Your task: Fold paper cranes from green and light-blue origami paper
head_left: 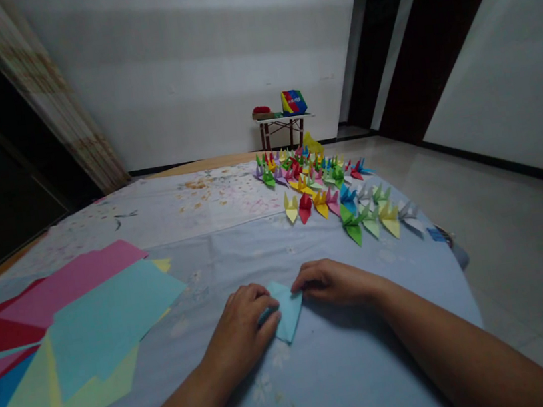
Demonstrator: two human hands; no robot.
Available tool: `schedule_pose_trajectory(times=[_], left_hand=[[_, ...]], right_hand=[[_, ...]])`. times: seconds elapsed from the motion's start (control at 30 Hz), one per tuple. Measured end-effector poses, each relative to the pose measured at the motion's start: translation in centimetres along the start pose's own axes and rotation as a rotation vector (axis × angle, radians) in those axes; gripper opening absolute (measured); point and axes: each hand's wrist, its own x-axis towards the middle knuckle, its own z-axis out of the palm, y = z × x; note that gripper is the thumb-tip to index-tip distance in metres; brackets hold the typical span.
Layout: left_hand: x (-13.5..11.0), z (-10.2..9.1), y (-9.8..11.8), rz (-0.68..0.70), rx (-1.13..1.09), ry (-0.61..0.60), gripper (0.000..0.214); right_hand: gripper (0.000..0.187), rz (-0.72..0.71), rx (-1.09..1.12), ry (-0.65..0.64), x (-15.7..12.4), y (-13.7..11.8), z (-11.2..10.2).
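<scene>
A small piece of folded light-blue origami paper [287, 316] lies on the tablecloth between my hands, one point toward me. My left hand [247, 315] is closed on its left side, thumb and fingers gripping the edge. At the upper right corner, my right hand [327, 281] pinches the paper between thumb and fingertips. The parts of the paper under my fingers are hidden.
Loose sheets of coloured paper, a light-blue one [111, 320] on top, spread over the left side of the table. Many folded paper cranes [321, 203] stand in rows at the far right. Behind, a small table [284, 119] holds a colourful box [293, 103].
</scene>
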Motion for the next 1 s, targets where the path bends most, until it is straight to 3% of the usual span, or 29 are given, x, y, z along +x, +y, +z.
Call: schedule_pose_trajectory(times=[0.2, 0.4, 0.73, 1.0], left_hand=[[0.1, 0.0, -0.1, -0.016, -0.022, -0.011, 0.016], [-0.1, 0.3, -0.2, 0.006, -0.008, -0.024, 0.02], [-0.2, -0.7, 0.1, -0.005, 0.019, -0.144, 0.023], [-0.5, -1.2, 1.2, 0.043, 0.25, -0.219, 0.029]], right_hand=[[0.021, 0.023, 0.06, 0.0, 0.3, 0.6, -0.1], [0.024, 0.039, 0.028, 0.077, 1.2, 0.6, 0.5], [0.023, 0.143, -0.118, 0.135, 2.3, 0.2, 1.9], [0.023, 0.121, -0.19, 0.14, 2.4, 0.1, 2.4]])
